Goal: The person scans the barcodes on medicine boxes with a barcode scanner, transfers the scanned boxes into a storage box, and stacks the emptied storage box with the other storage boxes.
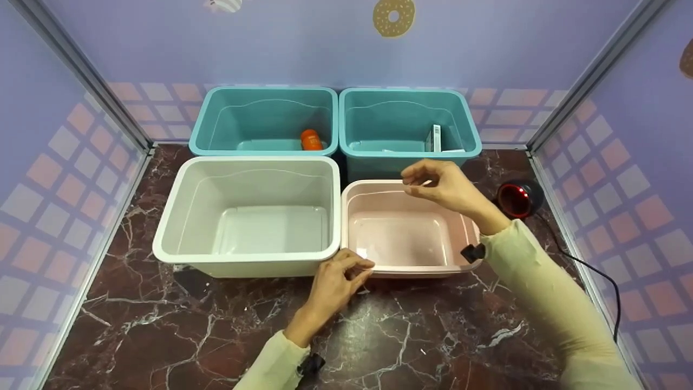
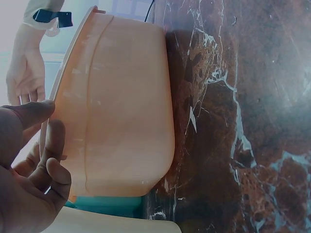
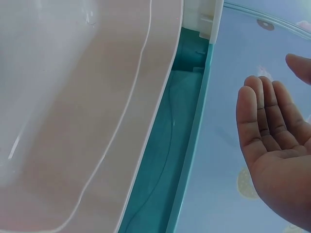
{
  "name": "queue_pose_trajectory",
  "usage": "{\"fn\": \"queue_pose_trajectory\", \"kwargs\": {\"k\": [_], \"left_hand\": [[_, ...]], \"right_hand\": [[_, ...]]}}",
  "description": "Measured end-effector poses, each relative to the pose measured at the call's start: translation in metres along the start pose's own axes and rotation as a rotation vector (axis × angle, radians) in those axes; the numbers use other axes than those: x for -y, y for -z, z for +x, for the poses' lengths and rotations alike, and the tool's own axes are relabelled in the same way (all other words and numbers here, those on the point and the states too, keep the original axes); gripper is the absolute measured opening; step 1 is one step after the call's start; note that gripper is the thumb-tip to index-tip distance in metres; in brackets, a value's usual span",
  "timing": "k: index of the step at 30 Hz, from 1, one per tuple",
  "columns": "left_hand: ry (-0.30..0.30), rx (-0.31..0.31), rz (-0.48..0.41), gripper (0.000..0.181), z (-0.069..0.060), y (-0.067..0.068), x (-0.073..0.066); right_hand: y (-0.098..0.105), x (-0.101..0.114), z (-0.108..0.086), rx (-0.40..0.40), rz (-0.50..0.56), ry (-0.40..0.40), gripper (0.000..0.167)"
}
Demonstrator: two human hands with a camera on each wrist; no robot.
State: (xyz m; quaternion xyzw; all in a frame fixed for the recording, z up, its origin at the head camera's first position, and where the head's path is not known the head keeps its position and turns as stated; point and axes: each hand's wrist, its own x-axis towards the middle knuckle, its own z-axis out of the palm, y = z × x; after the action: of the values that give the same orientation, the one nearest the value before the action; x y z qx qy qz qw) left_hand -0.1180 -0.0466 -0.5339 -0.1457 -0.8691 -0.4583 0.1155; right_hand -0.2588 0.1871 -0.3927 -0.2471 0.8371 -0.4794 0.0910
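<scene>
An empty pink plastic bin stands at the right of the front row. At its near left corner my left hand pinches the rim between thumb and fingers; the left wrist view shows the bin's outer wall beside those fingers. My right hand hovers over the bin's far right part, holding nothing. Its fingers are loosely bent, with the thumb apart. To the left, an empty white bin stands beside the pink one, close to my left hand.
Two teal bins stand behind. An orange bottle lies in the left one, a small white box in the right. A black scanner-like device with a red glow and a cable sits far right. Patterned walls enclose the marble-patterned table.
</scene>
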Motion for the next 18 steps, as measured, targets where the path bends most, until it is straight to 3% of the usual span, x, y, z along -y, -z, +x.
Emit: {"fn": "queue_pose_trajectory", "kwargs": {"k": [12, 18], "left_hand": [[0.032, 0.02, 0.016, 0.012, 0.0, 0.0, -0.001], [0.033, 0.022, 0.02, 0.012, 0.0, 0.001, -0.002]], "right_hand": [[0.015, -0.013, -0.024, -0.032, -0.02, -0.038, 0.027], [0.023, -0.046, -0.03, -0.089, -0.004, -0.058, 0.027]]}}
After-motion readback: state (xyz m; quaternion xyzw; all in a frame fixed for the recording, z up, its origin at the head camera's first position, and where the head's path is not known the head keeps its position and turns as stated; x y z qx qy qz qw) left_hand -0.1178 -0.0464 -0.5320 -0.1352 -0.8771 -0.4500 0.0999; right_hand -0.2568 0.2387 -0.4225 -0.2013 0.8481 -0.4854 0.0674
